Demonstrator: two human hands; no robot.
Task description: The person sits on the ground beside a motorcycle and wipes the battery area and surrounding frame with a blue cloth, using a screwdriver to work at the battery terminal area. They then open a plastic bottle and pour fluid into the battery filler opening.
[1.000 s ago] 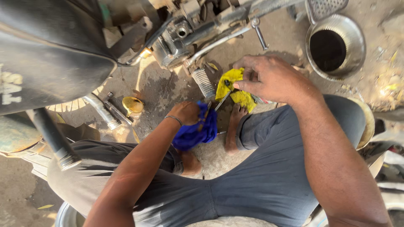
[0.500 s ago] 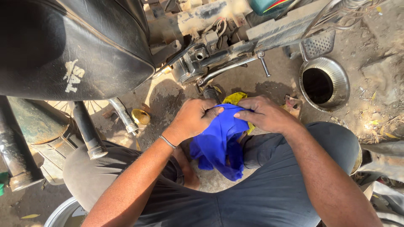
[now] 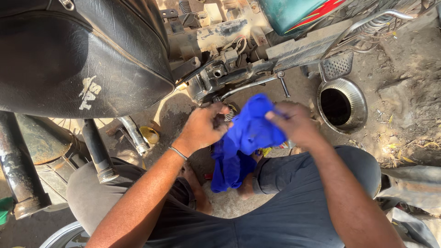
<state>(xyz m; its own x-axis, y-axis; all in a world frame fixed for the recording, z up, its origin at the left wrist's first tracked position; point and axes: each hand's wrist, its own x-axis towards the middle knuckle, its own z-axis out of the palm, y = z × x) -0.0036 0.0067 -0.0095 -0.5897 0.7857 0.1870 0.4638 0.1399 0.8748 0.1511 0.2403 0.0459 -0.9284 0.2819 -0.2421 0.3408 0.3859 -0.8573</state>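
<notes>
A bright blue cloth (image 3: 245, 138) hangs between both hands above my knees, its lower end drooping toward my bare foot. My left hand (image 3: 202, 128) grips the cloth's left side together with a small dark metal part whose ribbed end shows by the fingers. My right hand (image 3: 296, 121) pinches the cloth's upper right fold. Both hands are just below the motorcycle's engine area (image 3: 216, 73).
A black motorcycle seat (image 3: 78, 55) fills the upper left, with an exhaust pipe (image 3: 18, 170) and shock absorber (image 3: 96, 147) below it. A round metal bowl (image 3: 342, 105) sits on the dirt at right beside a footpeg (image 3: 337, 66). A small yellow cap (image 3: 149, 134) lies near the wheel.
The yellow cloth my right hand held has dropped out of sight. Both hands have come together on the blue cloth and lifted it, spreading it wider.
</notes>
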